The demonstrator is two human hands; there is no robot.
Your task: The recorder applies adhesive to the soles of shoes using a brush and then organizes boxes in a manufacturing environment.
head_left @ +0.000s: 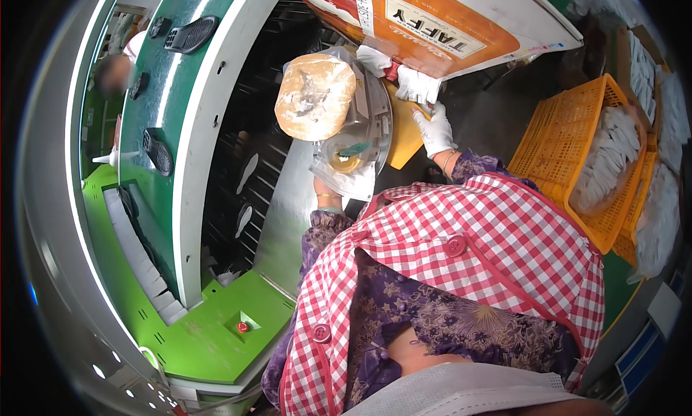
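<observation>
My right hand (436, 133), in a white glove, is beside a yellow panel (406, 131). Its fingertips reach the panel's edge and look apart, with nothing clearly held. The bare wrist of my left hand (328, 192) shows with a bracelet; its fingers are hidden by a whitish, plastic-like sheet (353, 182). Just beyond are a roll of yellowish tape (344, 160) and a small green piece (354, 149). Farther off stands a worn, tan round-cornered pad (315, 96), partly wrapped in clear plastic.
White gloves (418, 86) lie beneath a big orange-and-white carton (432, 19). On the right, a yellow crate (569, 149) holds pale bundled pieces (609, 156). Shoe soles (191, 35) lie on the green conveyor belt (155, 84) at left, near a red button (242, 327). Another person (114, 73) is beyond.
</observation>
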